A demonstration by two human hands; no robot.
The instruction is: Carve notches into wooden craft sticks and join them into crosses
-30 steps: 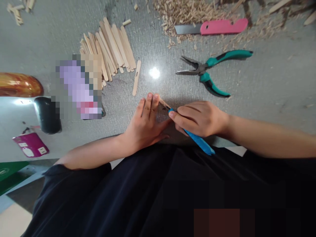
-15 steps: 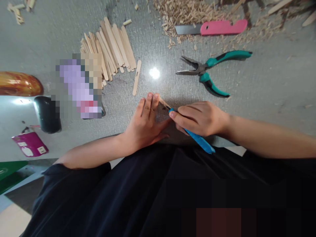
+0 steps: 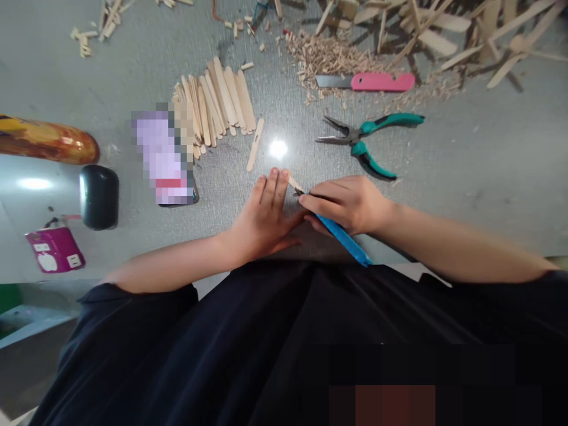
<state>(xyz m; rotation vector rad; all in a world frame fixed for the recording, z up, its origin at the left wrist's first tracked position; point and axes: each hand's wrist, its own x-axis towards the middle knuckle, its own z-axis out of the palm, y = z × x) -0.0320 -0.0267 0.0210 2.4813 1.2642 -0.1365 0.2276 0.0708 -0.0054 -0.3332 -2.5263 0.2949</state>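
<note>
My left hand (image 3: pixel 266 213) lies flat on the table with its fingers stretched out, its fingertips pressing beside and onto one end of a wooden craft stick (image 3: pixel 293 183). My right hand (image 3: pixel 344 204) is closed round a blue-handled craft knife (image 3: pixel 348 242). The knife's tip meets the craft stick; most of the blade and the stick's lower end are hidden by my fingers. Just above my left fingertips rests a single craft stick (image 3: pixel 255 145) with a small slot cut in it. A heap of plain craft sticks (image 3: pixel 222 100) lies farther up to the left.
Needle-nose pliers (image 3: pixel 355 136) lie spread beyond my right hand, below a pink-handled knife (image 3: pixel 381 82) and wood shavings (image 3: pixel 328 56). Stick constructions (image 3: pixel 435 29) stand at the far right. A phone (image 3: pixel 164 154), dark case (image 3: pixel 99 197), purple box (image 3: pixel 55 249) and orange-brown bottle (image 3: pixel 53 140) are left.
The camera view has shifted, showing more of the far side of the table. My right hand and the knife have moved slightly along the stick; my left hand stays in place.
</note>
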